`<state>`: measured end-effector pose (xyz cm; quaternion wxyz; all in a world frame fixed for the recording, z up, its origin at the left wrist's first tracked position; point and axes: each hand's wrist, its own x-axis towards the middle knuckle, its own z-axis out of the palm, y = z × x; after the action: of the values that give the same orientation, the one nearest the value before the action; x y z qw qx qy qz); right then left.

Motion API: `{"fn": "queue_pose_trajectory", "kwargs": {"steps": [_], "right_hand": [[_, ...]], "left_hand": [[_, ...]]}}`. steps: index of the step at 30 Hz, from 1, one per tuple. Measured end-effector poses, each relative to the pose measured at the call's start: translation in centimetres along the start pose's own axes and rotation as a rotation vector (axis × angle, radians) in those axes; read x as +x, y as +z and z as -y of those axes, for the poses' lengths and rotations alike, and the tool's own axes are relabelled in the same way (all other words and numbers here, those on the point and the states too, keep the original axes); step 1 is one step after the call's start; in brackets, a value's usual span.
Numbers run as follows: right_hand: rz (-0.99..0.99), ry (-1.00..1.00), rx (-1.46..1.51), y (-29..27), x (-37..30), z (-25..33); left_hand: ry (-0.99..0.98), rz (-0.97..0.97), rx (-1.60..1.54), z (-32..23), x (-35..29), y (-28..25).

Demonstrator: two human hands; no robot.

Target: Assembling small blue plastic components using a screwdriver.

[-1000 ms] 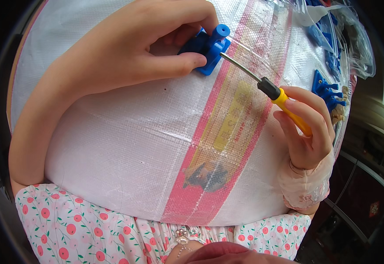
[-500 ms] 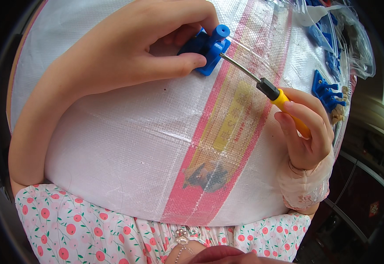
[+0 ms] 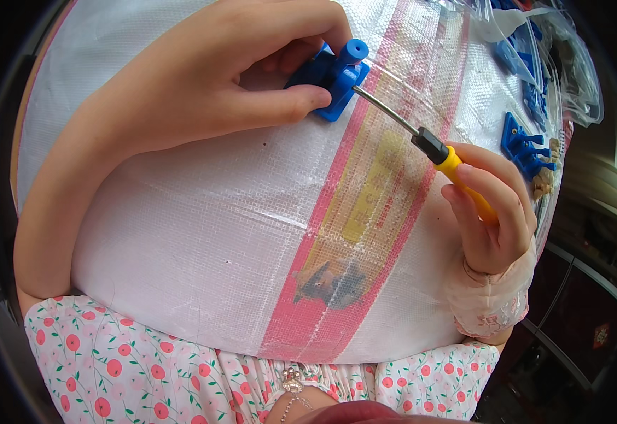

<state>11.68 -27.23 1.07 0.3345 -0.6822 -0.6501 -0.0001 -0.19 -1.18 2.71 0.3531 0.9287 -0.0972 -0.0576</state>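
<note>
My left hand (image 3: 266, 78) is closed round a blue plastic part (image 3: 340, 81) near the far side of the table, thumb in front and fingers behind. The part has a flat base and a round knob with a small hole on top. In my right hand (image 3: 496, 205) is a screwdriver (image 3: 458, 165) with a yellow and black handle, pinched between thumb and fingers. Its metal shaft slants up to the left, and the tip meets the right side of the blue part. Whether a screw sits under the tip is too small to make out.
A white woven sheet (image 3: 202, 219) with a pink and yellow printed band covers the table. Along the right edge lie a blue bracket with prongs (image 3: 524, 146), small beige pieces (image 3: 542, 185) and clear plastic bags (image 3: 570, 63) with more blue parts.
The screwdriver handle and the fingers of my right hand have shifted very slightly. The blue part and my left hand stay almost exactly where they were.
</note>
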Motion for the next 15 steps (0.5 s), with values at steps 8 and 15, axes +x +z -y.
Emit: {"fn": "queue_pose_trajectory", "kwargs": {"steps": [8,15], "right_hand": [[0.041,0.07,0.093,-0.27,0.11,0.14],[0.048,0.042,0.061,-0.3,0.1,-0.07]], "left_hand": [[0.002,-0.011,0.001,-0.16,-0.1,0.05],[0.018,-0.032,0.04,-0.39,-0.11,0.2]]}}
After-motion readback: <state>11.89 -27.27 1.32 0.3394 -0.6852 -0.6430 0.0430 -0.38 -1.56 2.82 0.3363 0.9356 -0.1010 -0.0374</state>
